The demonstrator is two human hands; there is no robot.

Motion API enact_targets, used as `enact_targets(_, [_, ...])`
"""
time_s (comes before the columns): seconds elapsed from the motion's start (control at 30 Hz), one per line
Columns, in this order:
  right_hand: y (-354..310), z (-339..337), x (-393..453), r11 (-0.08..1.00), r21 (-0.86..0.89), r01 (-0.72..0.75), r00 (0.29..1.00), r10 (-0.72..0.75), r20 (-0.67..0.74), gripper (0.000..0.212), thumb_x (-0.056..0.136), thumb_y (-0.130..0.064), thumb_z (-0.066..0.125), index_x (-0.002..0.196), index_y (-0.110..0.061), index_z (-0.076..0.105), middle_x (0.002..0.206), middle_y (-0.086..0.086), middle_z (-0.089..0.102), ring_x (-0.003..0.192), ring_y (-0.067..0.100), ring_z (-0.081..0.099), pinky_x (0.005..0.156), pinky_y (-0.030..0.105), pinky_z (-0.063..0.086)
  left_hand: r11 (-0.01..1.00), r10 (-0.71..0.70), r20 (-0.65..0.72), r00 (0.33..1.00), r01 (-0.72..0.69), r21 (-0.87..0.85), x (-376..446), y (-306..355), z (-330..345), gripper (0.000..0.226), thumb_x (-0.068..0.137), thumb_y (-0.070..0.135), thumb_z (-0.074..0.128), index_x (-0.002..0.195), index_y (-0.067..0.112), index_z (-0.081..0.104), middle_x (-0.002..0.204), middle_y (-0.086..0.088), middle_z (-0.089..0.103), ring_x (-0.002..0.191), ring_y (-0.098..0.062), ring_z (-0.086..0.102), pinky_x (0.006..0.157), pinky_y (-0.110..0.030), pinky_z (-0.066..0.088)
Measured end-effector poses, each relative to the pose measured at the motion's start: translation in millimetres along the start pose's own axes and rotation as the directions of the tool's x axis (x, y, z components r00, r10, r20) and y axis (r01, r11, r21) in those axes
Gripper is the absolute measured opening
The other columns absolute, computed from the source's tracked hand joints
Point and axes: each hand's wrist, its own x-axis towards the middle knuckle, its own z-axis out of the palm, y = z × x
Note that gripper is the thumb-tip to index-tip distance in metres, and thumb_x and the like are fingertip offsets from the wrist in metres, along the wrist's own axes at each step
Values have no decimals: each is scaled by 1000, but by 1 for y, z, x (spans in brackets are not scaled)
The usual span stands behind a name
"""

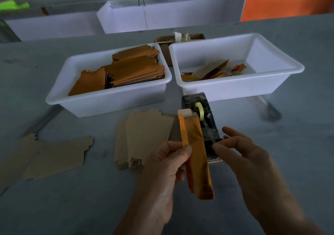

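My left hand [162, 173] grips a long, narrow orange folded carton [197, 155] above the grey table, its thumb pressed on the carton's left edge. The carton's open white flap points away from me. Just behind it stands a dark tape dispenser [202, 108] with a pale yellow-green roll [201, 111]. My right hand [244, 155] reaches to the dispenser's near end, thumb and forefinger close together at the cutter; I cannot tell whether they pinch tape.
Two white plastic tubs sit behind: the left tub [108, 101] holds stacked flat orange cartons, the right tub [240, 88] holds a few folded ones. Flat brown carton blanks [144, 137] lie on the table left of my hands, with more blanks [50, 157] farther left.
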Motion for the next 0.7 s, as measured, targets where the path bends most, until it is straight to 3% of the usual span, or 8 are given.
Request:
enact_targets(0.07, [4,4,-4,992,-102,78,996,-82,-36,15,77,-15,70,62,-18,67,126,-18,53,92,-19,56,69,6,45,1000,-4,-4,1000,4,3,0,-2,-3,19,85,11,63,68,16,70,63,-1,61,55,-10,47,46,-18,37])
enact_targets(0.17, [9,10,-6,983,-143,112,990,-123,-70,8,74,-21,69,69,-28,68,126,-20,53,107,-2,56,91,32,48,1000,3,8,1000,-3,-11,-2,-2,-4,15,79,17,66,65,20,71,63,0,61,54,-9,48,46,-18,37])
enact_targets(0.27, [11,13,-8,985,-137,105,989,-118,-93,9,74,-21,70,72,-30,68,125,-19,54,110,10,60,95,41,48,997,50,42,998,-48,-52,-2,1,-2,9,70,24,68,72,15,70,66,-2,64,50,-8,48,43,-17,38])
enact_targets(0.4, [13,17,-9,976,-164,140,979,-162,-127,8,73,-23,70,73,-31,67,123,-17,56,106,14,63,88,38,50,988,110,100,989,-120,101,3,7,6,7,83,16,66,77,13,64,60,3,60,48,-6,47,44,-15,38])
enact_targets(0.53, [16,18,-9,963,-212,168,968,-202,-146,9,75,-23,70,67,-22,67,120,-15,58,102,11,63,84,37,52,953,128,88,988,-147,266,5,11,11,6,87,21,63,83,17,64,55,12,59,46,2,49,47,-13,39])
enact_targets(0.7, [17,17,-5,884,-404,238,938,-317,-143,18,76,-8,74,64,-13,62,107,-13,60,89,10,64,65,14,45,934,142,65,988,-155,323,5,12,14,5,87,23,64,82,22,64,56,17,59,47,4,52,47,-10,38])
